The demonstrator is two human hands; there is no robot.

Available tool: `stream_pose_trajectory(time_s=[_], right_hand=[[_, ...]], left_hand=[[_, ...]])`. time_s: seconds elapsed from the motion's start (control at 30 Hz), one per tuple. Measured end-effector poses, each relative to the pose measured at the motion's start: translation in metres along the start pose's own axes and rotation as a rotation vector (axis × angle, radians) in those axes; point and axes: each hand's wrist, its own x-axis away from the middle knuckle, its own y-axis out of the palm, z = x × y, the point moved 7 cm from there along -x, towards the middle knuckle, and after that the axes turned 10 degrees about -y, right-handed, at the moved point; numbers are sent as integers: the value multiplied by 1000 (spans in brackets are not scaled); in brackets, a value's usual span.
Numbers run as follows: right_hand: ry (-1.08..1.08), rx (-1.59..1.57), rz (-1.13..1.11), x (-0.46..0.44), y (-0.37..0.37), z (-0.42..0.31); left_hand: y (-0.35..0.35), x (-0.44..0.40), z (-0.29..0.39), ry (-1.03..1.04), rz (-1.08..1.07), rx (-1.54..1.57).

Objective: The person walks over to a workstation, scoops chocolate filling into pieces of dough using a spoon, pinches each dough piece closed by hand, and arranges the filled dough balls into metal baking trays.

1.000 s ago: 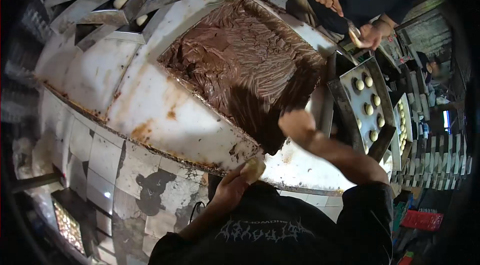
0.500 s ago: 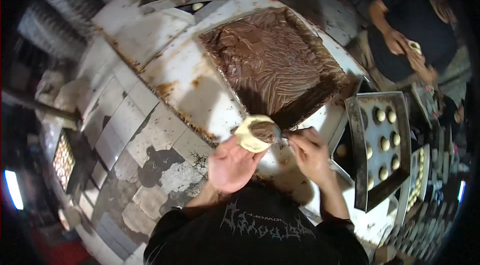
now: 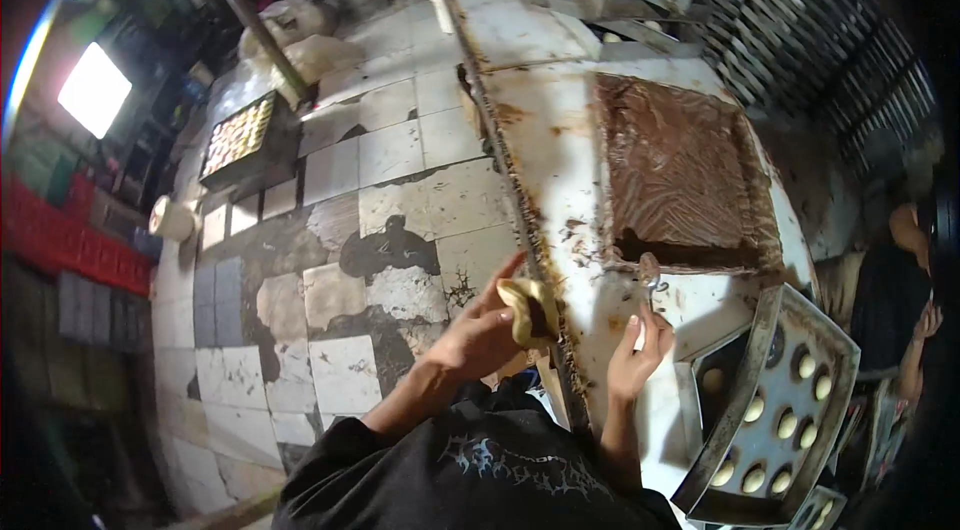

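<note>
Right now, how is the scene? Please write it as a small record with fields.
Left hand: holds folded dough, brown filling partly visible
Right hand: holds a spoon, brown paste on its end
Large paste area: broad rectangle, on the white table
Metal pan: holds separate dough balls
Other person: dark clothing, far right

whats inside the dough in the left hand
Inside the dough, a patch of dark brown filling shows in the opening. The folded side covers the rest, so how much there is cannot be told.
</note>
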Motion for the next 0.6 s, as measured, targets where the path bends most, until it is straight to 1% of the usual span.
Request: stream_pose_trajectory(time_s=[0.03,0.07,0.1,0.13,0.17,0.2,0.27,0.3,0.33,0.4,0.43,0.47,0.53,0.57,0.6], right_hand=[[207,-490,-157,7,12,-6],[413,-977,-331,17,24,-22],[502,-1169,-580,19,28,-47],[589,-1258,-754,30,24,-60],[677,-1318,-937,43,19,-74],[568,-1359,-1052,36,0,-98],[25,-1217,-759,41,-22,-116],[-156,-1041,-795,53,-35,-131],[-401,-929,-757,63,-51,-156],[-585,-774,-720,93,-73,-192],[-584,-740,-705,105,-82,-204],[-635,-686,-688,120,-86,-205],[-395,-591,-846,140,-87,-196],[-119,-616,-1018,149,-83,-187],[-181,-591,-1113,150,-87,-193]], left_hand=[[-33,4,-38,-183,-14,605],[-31,14,-53,-278,9,543],[-28,26,-68,-374,25,483],[-2,44,-55,-339,127,-241],[5,59,-59,-389,144,-229],[7,72,-66,-439,156,-215],[-41,104,-88,-482,327,57],[-68,112,-96,-356,383,110],[-79,124,-104,-334,384,126],[-99,152,-109,-337,469,199],[-82,170,-101,-351,446,201],[-79,184,-104,-312,421,236],[-80,198,-124,-388,180,147],[-73,212,-122,-381,232,-7],[-78,217,-129,-252,120,-226]])
